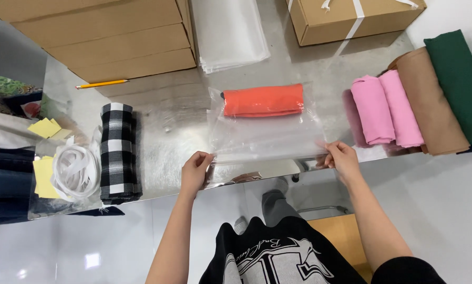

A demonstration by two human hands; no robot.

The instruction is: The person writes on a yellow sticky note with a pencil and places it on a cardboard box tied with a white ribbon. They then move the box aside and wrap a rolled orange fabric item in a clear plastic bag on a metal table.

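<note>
1. A clear plastic bag (267, 134) lies flat on the shiny metal table (178, 131), in front of the person at the near edge.
2. Inside the bag sits a folded orange cloth (263, 100), pushed to the far, closed end. Its long axis runs left to right, parallel with the table edge.
3. The bag's open end points toward the person; its length runs away from them.
4. The left hand (195, 171) pinches the near left corner of the bag between thumb and curled fingers.
5. The right hand (341, 158) pinches the near right corner in the same way, fingers pressed together on the plastic.
6. To the left lies a black-and-white checked cloth (119, 152), rolled, its long axis running near to far.
7. Further left, another clear bag (68, 173) holds white tape and yellow paper pieces.
8. To the right lie two pink cloth rolls (386, 109), then a tan cloth (430, 100) and a dark green cloth (459, 79), side by side.
9. At the far side are a stack of empty clear bags (228, 34), cardboard boxes (104, 37) and a yellow pencil (102, 83).
</note>
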